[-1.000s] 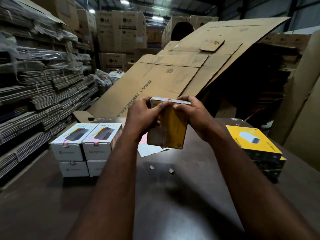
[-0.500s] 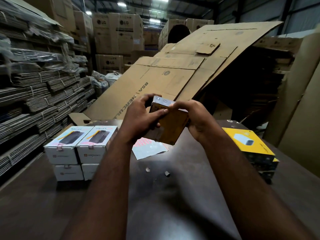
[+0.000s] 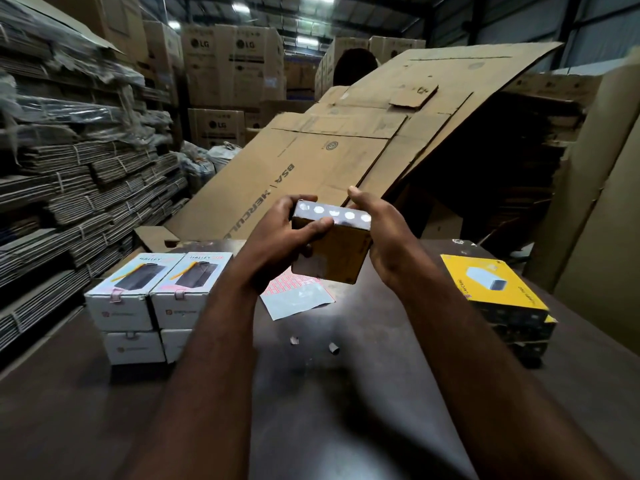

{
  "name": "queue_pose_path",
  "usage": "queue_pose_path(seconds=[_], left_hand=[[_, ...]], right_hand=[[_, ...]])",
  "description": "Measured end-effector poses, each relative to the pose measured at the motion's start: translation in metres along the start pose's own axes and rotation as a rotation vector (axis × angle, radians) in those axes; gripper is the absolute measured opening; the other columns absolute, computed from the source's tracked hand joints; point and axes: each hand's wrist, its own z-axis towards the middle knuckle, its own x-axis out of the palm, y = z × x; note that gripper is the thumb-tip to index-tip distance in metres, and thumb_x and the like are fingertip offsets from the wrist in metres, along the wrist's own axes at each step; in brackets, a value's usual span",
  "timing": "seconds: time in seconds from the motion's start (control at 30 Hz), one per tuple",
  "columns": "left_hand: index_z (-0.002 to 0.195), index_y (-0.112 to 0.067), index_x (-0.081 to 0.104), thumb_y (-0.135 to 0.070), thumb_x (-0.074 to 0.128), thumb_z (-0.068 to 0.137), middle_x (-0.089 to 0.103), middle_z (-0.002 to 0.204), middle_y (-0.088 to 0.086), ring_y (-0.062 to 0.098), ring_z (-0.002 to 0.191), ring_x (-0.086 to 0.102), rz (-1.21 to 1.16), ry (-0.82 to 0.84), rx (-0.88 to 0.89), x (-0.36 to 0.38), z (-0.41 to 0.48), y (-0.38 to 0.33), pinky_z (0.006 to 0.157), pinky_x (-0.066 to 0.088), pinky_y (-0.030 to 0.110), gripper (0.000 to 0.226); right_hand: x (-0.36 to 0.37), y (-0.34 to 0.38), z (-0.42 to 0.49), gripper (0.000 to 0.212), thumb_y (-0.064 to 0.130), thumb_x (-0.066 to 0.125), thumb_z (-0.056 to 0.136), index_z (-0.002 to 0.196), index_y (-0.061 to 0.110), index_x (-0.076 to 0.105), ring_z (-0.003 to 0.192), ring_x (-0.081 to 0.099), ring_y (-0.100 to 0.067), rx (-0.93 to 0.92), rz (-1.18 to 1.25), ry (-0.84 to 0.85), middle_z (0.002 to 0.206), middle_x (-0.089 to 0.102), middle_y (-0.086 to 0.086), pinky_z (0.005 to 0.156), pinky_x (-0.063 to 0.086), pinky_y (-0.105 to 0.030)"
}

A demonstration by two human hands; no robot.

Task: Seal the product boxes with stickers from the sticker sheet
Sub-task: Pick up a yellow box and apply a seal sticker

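At centre frame, above the dark table (image 3: 346, 393), both hands hold a yellow product box (image 3: 332, 252) tilted, its narrow face with a row of white circles turned upward. The left hand (image 3: 273, 244) curls round the box's left side, thumb pressed across the top edge. The right hand (image 3: 388, 237) clamps the right side, thumb raised at the far corner. Just below the box, the sticker sheet (image 3: 298, 301) lies flat on the table. White boxes (image 3: 156, 292) are stacked at lower left, and yellow boxes (image 3: 491, 289) sit at right.
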Motion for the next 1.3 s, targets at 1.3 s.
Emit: queue_pose_path(seconds=[1.3], left_hand=[[0.128, -0.023, 0.062, -0.032, 0.067, 0.093, 0.069, 0.115, -0.006, 0.001, 0.093, 0.067, 0.164, 0.179, 0.016, -0.015, 0.002, 0.009, 0.079, 0.054, 0.02, 0.037]], right_hand=[[-0.032, 0.002, 0.004, 0.053, 0.027, 0.079, 0.083, 0.126, 0.016, 0.05, 0.105, 0.064, -0.019, -0.208, -0.245, 0.036, 0.117, 0.06, -0.006, 0.077, 0.06, -0.031]])
